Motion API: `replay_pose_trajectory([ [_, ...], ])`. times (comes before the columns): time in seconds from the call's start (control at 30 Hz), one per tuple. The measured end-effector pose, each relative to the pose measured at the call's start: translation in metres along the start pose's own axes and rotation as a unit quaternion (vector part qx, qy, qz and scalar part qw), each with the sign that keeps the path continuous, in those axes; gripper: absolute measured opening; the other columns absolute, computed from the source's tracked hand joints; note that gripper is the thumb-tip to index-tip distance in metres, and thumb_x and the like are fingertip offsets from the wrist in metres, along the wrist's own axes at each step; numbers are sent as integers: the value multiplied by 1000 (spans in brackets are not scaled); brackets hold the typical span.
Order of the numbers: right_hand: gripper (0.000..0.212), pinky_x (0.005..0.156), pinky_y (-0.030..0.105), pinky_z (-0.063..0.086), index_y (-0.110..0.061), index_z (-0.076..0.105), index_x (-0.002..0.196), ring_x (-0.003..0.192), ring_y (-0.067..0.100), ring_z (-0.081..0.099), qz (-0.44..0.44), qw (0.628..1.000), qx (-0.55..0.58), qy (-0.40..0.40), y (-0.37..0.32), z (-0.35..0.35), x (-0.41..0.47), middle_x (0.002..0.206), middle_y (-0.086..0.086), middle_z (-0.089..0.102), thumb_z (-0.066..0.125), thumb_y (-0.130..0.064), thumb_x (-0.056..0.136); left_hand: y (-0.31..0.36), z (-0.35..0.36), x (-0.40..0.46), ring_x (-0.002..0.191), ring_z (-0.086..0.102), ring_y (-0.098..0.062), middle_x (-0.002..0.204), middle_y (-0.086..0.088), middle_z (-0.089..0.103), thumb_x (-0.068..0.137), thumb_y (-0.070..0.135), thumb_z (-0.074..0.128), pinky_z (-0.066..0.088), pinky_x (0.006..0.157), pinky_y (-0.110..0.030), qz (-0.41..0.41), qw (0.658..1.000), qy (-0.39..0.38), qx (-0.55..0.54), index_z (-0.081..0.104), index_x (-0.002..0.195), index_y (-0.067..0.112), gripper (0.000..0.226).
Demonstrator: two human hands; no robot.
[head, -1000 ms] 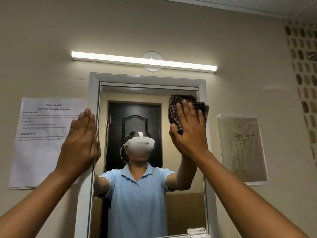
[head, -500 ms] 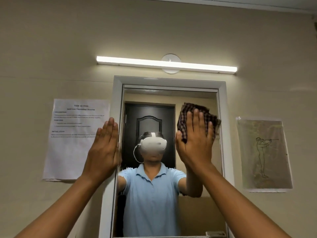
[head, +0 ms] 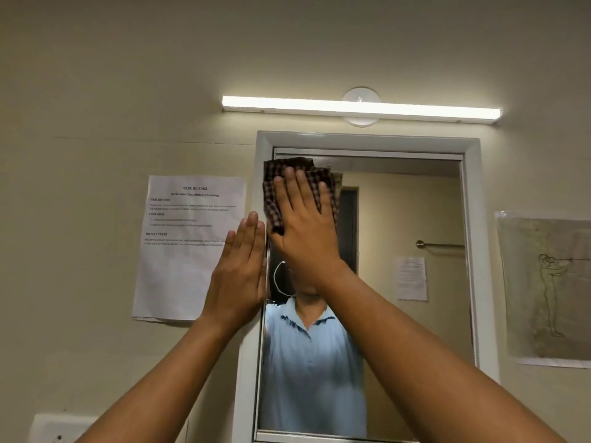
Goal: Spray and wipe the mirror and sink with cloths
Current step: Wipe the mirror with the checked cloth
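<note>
Cloth: a dark checked cloth [head: 295, 180] lies flat against the upper left part of the mirror glass, just under the top of the frame.
Right hand: the right hand [head: 303, 225] presses the cloth to the glass with straight, spread fingers; the palm covers the lower half of the cloth and nothing is curled round it.
Mirror: the mirror [head: 399, 219] hangs upright on the wall in a white frame [head: 473, 251]; it reflects a person in a light blue collared shirt, a dark door, a towel rail and a sheet of paper.
Left hand: the left hand [head: 238, 276] lies flat on the left side of the frame, fingers straight and together, holding nothing.
Paper: a printed sheet [head: 188, 238] is stuck to the wall just left of the mirror, partly behind the left hand.
Drawing: a line drawing of a figure [head: 550, 289] hangs right of the mirror.
Light: a lit tube lamp [head: 361, 108] is fixed above the mirror.
Switch plate: a white plate [head: 57, 428] sits low on the wall at the left.
</note>
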State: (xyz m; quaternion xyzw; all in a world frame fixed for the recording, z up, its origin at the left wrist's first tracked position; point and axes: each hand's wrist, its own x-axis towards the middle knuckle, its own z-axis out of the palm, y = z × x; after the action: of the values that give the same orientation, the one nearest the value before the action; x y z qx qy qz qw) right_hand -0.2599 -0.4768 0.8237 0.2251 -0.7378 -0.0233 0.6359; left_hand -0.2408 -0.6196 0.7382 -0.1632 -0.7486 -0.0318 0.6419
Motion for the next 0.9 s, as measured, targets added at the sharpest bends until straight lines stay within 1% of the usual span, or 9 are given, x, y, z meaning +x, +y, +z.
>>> replay_pose_trajectory([
  [0.1,78,123,48,-4,-13,8,159,154,25,-1,3,1000,13,8,-9,6,-8,167,10,2,15,-60,96,0,-1,-2,153,7,-23,164,-14,10,99,17,33,14,124,-44,1,1000,5,-10,14,155,4,61],
  [0.23,77,123,50,2,-11,13,158,154,25,4,-6,1000,19,16,-16,8,-30,166,11,8,25,-55,96,-1,-1,-10,153,7,-23,164,-14,9,99,19,33,15,124,-46,5,1000,0,-22,12,155,4,62],
  [0.37,77,124,51,5,-11,14,158,154,25,3,-21,1000,11,5,-25,14,-71,167,10,7,38,-51,96,-2,0,-18,153,6,-24,165,-14,7,98,20,34,14,124,-46,9,999,-8,-32,9,156,4,65],
  [0.47,76,124,50,6,-12,16,158,154,23,3,-34,999,1,-5,-27,16,-98,167,9,8,40,-49,97,-2,1,-27,153,7,-26,164,-17,8,98,19,35,15,123,-47,21,1000,-9,-18,8,156,3,65],
  [0.57,74,124,51,10,-14,19,158,154,23,4,-78,997,-19,-19,-17,13,-121,166,8,11,43,-48,97,-2,2,-34,153,8,-27,164,-18,9,98,19,33,15,123,-47,25,1000,-15,-6,11,155,2,63],
  [0.63,72,123,51,11,-16,20,158,154,22,5,-104,994,-31,-30,-5,10,-132,166,7,12,43,-49,98,-3,3,-37,153,7,-28,164,-18,8,98,18,29,14,123,-47,25,1000,-17,6,12,155,1,62],
  [0.7,70,123,52,14,-17,21,158,154,22,5,-113,992,-35,-35,10,6,-137,166,7,12,41,-49,99,-2,4,-39,153,6,-28,164,-19,7,96,16,29,12,124,-46,27,999,-17,17,11,155,0,64],
  [0.77,70,122,53,15,-17,21,158,154,23,6,-116,992,-44,-37,25,1,-136,166,7,13,39,-50,99,0,4,-41,153,6,-28,164,-19,7,94,14,30,11,124,-45,26,999,-15,21,12,155,0,65],
  [0.9,67,122,52,13,-18,21,158,154,23,6,-99,993,-53,-39,53,-10,-125,166,7,13,31,-49,99,2,4,-45,153,8,-31,164,-20,7,91,13,30,12,124,-46,29,999,-19,34,12,154,-1,67],
])
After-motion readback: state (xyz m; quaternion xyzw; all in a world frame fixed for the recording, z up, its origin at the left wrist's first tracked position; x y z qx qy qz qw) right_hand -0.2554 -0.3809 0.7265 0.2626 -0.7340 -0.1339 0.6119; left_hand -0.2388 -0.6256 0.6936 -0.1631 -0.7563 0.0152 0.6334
